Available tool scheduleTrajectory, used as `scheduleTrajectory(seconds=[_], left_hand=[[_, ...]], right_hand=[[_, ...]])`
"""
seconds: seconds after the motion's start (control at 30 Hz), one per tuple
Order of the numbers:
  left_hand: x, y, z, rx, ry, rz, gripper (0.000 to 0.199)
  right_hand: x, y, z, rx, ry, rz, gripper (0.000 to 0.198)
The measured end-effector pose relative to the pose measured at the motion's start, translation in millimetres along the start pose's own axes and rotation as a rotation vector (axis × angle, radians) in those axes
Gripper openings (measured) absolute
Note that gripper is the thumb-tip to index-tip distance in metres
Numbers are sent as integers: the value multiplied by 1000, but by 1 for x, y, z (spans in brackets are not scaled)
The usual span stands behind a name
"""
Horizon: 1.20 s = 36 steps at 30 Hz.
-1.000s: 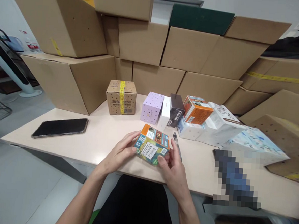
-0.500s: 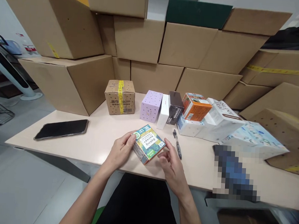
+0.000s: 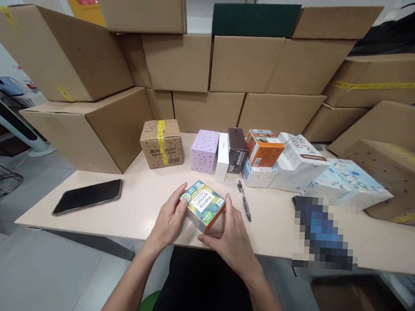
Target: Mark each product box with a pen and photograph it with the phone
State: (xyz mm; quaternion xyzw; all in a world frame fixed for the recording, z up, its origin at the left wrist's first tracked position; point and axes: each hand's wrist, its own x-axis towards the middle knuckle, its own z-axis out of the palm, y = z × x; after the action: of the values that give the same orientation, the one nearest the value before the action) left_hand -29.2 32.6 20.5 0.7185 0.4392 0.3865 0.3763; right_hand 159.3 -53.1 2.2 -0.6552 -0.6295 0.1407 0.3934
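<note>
My left fingers (image 3: 179,209) gripped the small blue-green, orange-sided cardboard box (image 3: 205,203); my right fingers (image 3: 228,210) had uncurled, open, perhaps touching it, bracketing both sides.

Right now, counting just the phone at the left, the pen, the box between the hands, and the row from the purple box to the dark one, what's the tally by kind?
Phone: 1
Pen: 1
Boxes: 4 (Binking box, purple box, slim white box, dark box)
Total: 6
</note>
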Motion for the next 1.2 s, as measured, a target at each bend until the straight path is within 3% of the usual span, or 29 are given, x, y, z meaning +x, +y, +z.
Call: scheduleTrajectory(seconds=[0.17,0.33,0.43,0.53,0.63,0.83,1.2], left_hand=[[-5,-2,-3,36,-58,228,50],[-8,5,2,145,-226,405,81],[-5,6,7,228,-215,377,97],[-2,2,8,260,-126,340,91],[-1,-1,4,197,-79,253,86],[5,4,2,44,-144,42,90],[3,-1,9,-39,-162,41,102]], right_hand=[[1,2,1,91,62,15,106],[-2,7,0,342,185,56,96],[3,1,-1,307,251,5,89],[13,-10,-5,215,288,-72,86],[25,-17,-10,195,241,-176,81],[35,-10,-7,173,220,-291,60],[36,-2,-1,-60,262,-362,54]])
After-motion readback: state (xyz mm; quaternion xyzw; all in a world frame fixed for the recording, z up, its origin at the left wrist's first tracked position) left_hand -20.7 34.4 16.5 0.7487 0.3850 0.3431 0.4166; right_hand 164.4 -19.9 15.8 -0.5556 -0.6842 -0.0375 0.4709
